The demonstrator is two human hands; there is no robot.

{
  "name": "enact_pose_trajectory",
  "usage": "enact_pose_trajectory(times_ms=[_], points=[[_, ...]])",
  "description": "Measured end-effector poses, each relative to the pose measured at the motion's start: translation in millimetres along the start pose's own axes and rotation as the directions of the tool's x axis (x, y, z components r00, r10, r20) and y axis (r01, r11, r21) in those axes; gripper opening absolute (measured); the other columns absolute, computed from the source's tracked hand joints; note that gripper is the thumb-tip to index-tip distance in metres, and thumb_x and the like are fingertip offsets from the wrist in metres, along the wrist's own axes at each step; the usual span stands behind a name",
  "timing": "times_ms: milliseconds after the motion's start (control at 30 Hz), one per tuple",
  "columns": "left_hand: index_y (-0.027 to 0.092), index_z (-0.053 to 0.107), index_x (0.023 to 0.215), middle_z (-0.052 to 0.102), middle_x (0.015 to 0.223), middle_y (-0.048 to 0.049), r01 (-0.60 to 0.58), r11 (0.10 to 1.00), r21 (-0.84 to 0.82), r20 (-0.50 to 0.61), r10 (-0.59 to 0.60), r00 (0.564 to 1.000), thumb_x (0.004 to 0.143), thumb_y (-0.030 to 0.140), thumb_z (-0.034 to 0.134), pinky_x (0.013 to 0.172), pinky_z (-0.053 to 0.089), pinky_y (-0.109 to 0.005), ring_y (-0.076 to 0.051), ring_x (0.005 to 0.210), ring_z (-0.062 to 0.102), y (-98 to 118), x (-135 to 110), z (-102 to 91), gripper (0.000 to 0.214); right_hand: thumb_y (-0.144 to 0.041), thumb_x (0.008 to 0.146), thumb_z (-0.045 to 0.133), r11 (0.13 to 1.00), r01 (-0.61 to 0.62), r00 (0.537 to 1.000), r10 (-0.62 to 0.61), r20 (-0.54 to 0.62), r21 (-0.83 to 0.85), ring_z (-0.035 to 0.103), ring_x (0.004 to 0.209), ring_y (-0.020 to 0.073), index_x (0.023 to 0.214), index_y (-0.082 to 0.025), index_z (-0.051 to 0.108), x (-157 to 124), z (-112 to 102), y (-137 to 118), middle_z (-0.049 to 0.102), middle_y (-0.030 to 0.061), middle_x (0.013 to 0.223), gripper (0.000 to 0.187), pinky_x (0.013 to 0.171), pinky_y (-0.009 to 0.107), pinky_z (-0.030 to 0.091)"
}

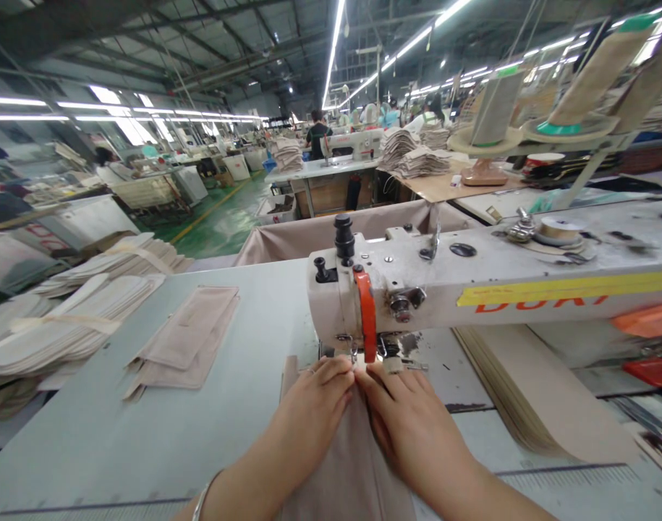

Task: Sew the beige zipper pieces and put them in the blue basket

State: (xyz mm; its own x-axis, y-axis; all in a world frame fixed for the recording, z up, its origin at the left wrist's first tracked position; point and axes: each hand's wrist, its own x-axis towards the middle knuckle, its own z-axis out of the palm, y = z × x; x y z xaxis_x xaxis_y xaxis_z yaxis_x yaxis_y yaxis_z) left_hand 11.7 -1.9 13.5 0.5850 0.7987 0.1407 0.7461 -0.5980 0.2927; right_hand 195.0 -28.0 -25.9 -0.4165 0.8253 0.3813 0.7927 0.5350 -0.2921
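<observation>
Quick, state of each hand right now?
Left hand: on the cloth at the sewing machine, grip cannot be told.
Right hand: on the same cloth, grip cannot be told.

Sewing workshop: sewing machine (422,269), thread cones (498,108), probably workstations (151,187) behind, blurred.

We read the orange letters (548,304) on our sewing machine (433,307) arm as roughly "DUKI", tops hidden by yellow tape (569,287) so unconfirmed; red lettering (344,139) on the machine ahead (363,148) and the tape's faint print are too small for us.
</observation>
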Motion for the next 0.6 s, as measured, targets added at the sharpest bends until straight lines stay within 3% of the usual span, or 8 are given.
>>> enact_pose_trajectory(times_ms=[200,333,433,533,600], points=[[0.019,0.061,0.119,0.063,0.126,-0.0081,-0.053,0.998,0.032,-0.008,0.053,0.999,0.095,0.009,0.044,0.109,0.045,-0.041,-0.022,0.124,0.054,-1,-1,3.4,0.032,-0.011,0.091,0.054,1.000,-0.015,1.000,0.015,0.022,-0.004,0.050,0.106,0.0272,0.133,-0.019,0.051,-2,0,0,0.057,0.0090,0.123,0.043,0.089,0.044,0.039],[0.011,0.053,0.130,0.058,0.134,-0.0126,-0.093,0.984,0.151,0.037,0.088,0.995,0.090,0.002,0.043,0.113,0.041,-0.045,-0.025,0.130,0.050,-5,-10,14.9,0.042,-0.010,0.092,0.051,1.000,-0.008,1.000,0.008,0.015,-0.009,0.050,0.105,0.0264,0.133,-0.019,0.051,-5,0,-1,0.057,0.0086,0.124,0.042,0.089,0.044,0.039],[0.010,0.048,0.136,0.053,0.141,-0.0144,-0.174,0.967,0.187,0.014,0.174,0.985,0.092,0.009,0.047,0.112,0.041,-0.048,-0.028,0.132,0.048,-7,-31,33.3,0.044,-0.008,0.091,0.049,0.999,0.014,1.000,-0.014,-0.005,-0.030,0.050,0.105,0.0262,0.134,-0.018,0.050,-6,2,1,0.057,0.0091,0.125,0.044,0.087,0.043,0.039],[0.020,0.056,0.126,0.065,0.127,-0.0066,-0.295,0.952,0.077,-0.076,0.300,0.951,0.096,0.022,0.051,0.114,0.040,-0.042,-0.024,0.125,0.056,-2,-63,52.4,0.030,-0.008,0.091,0.047,0.998,0.027,0.999,-0.028,-0.021,-0.056,0.051,0.103,0.0259,0.133,-0.016,0.051,-7,4,2,0.057,0.0099,0.125,0.044,0.088,0.043,0.038],[0.023,0.058,0.123,0.071,0.115,-0.0028,-0.286,0.958,-0.033,-0.098,0.282,0.955,0.099,0.023,0.051,0.114,0.040,-0.033,-0.018,0.117,0.062,4,-82,58.7,0.025,-0.008,0.090,0.047,0.998,0.025,0.999,-0.027,-0.028,-0.065,0.051,0.103,0.0259,0.132,-0.016,0.052,-6,5,2,0.057,0.0100,0.124,0.043,0.087,0.044,0.038]])
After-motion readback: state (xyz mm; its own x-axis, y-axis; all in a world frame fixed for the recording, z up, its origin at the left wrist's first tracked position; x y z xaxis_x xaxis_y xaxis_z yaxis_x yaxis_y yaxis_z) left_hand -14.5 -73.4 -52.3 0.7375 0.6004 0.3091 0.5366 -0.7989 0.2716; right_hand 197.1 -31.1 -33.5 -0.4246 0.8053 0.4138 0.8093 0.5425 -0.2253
